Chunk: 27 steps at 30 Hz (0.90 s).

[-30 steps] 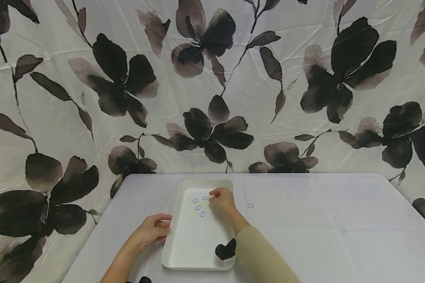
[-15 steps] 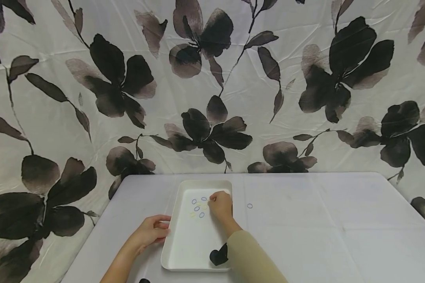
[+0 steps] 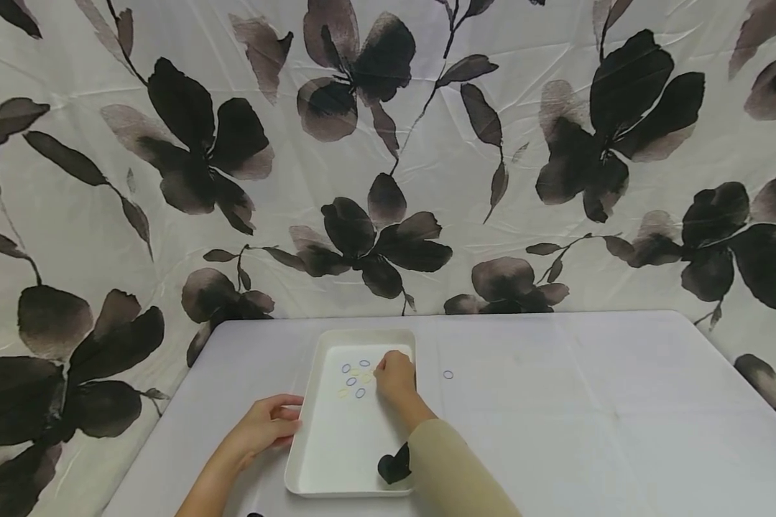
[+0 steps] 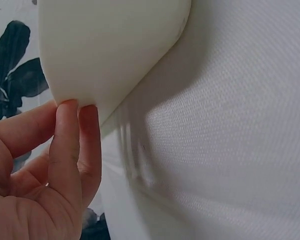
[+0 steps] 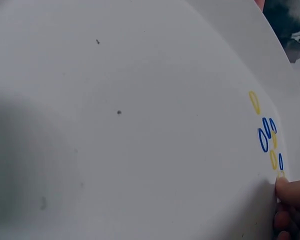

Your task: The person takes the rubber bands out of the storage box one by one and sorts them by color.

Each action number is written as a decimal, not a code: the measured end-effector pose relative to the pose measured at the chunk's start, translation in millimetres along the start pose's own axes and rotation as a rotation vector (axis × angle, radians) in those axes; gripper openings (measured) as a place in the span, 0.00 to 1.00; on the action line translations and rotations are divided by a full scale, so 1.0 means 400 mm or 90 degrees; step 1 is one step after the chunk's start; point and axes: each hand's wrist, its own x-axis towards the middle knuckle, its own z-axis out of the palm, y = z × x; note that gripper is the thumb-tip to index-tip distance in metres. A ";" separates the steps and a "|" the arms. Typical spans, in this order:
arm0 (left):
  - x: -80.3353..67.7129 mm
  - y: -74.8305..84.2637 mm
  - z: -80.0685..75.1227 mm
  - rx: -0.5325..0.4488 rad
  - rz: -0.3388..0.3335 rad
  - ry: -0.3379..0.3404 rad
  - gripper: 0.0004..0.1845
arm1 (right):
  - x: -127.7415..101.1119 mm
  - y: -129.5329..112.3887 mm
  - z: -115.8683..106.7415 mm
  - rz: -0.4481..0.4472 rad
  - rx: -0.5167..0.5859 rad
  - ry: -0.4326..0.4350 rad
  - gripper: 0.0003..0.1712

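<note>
The step in hand appears to be the gathering of small elastic bands into the white tray (image 3: 336, 459), which is lying on the counter (image 3: 588, 431) covered with a pale cloth. The right hand (image 3: 396, 378) is working inside the tray at its far end, with the fingers (image 5: 290, 192) curled together and their tips pressing down beside the nearest yellow band; whether a band is actually being pinched cannot be told from either view. The cluster of blue and yellow bands (image 3: 353, 378) is lying on the tray floor at about 9 o'clock from the right hand, the closest bands touching or just beside the fingertips, the rest trailing away toward 10 o'clock. The left hand (image 3: 261, 429) is steadying the tray at its left rim, with the fingers (image 4: 70, 145) loosely curled and their tips pressing against the tray's outer wall, holding nothing else. One loose blue band (image 3: 448, 375) is lying on the counter outside the tray, at about 3 o'clock from the right hand and well apart from it. By judgement, the next move is calling for a fine pinch on that thin, flat, easily slipping band.
</note>
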 end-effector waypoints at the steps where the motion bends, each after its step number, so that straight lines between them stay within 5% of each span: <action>1: 0.001 0.000 0.002 -0.001 0.000 0.002 0.25 | 0.000 -0.001 -0.002 0.003 -0.009 -0.010 0.11; 8: -0.001 0.002 0.007 -0.012 -0.001 -0.005 0.25 | 0.002 0.012 -0.010 -0.005 -0.027 -0.066 0.10; 22: -0.008 0.008 0.007 -0.006 -0.007 0.010 0.25 | 0.012 0.008 -0.071 -0.032 0.126 -0.207 0.10; 27: -0.005 0.009 0.008 0.000 -0.007 0.018 0.24 | 0.020 0.011 -0.085 -0.001 0.209 -0.251 0.07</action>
